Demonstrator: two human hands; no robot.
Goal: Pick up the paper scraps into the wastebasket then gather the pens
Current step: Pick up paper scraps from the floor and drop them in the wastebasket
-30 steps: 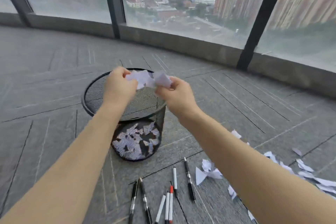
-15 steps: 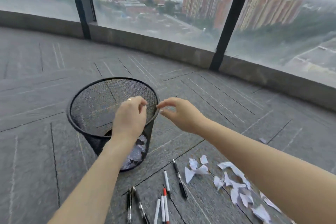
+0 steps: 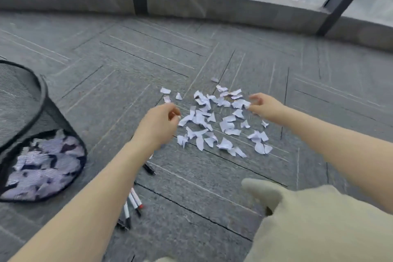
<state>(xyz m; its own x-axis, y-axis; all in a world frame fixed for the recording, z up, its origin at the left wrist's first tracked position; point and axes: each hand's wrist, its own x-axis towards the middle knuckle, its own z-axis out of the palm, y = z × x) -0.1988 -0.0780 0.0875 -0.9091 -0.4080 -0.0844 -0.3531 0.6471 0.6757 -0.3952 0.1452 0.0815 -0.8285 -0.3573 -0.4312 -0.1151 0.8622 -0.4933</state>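
Several white paper scraps (image 3: 221, 121) lie scattered on the grey carpet in the middle of the head view. My left hand (image 3: 158, 125) hovers at the pile's left edge, fingers curled and apart, holding nothing. My right hand (image 3: 264, 105) reaches over the pile's right edge, fingertips close to a scrap, nothing gripped. The black mesh wastebasket (image 3: 40, 100) stands at the left with torn paper in its bottom. Several pens (image 3: 134, 202) lie on the floor near me, partly hidden under my left forearm.
A low grey sill (image 3: 212, 8) and dark window posts run along the far side. My beige trouser knee (image 3: 314, 223) fills the lower right corner. Grey carpet tiles stretch between the wastebasket and the scraps.
Both hands dropped the paper into the wastebasket, then swung right and down to the scrap pile. My view turned right, so the wastebasket now sits at the left edge.
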